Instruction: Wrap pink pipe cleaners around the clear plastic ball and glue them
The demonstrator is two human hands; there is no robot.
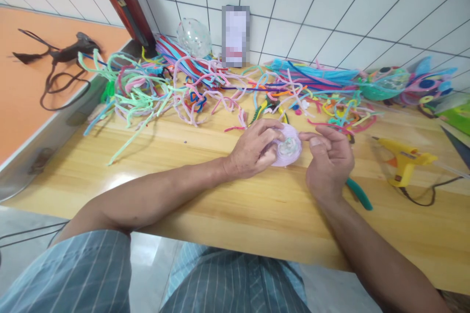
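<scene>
A round lilac piece [293, 157], apparently wound from pipe cleaner, is held just above the wooden table. A clear, speckled middle [288, 145] shows inside it. My left hand [253, 149] grips the piece from its left side, with curled fingers lying over the edge. At the opposite edge is my right hand [330, 161], its index fingertip touching or almost touching the lilac rim. The right thumb and index finger are drawn close together; whatever lies between them is too small to make out. Teal-handled pliers or cutters [360, 194] lie partly hidden behind the right wrist.
A yellow glue gun [404, 159] lies at right with its cord. Loose pipe cleaners [147, 93] and bundles [316, 78] spread along the tiled wall. A clear ball [194, 37], a phone [236, 36] and a red flask [125, 5] stand behind. Black cable [66, 58] rests on the orange surface.
</scene>
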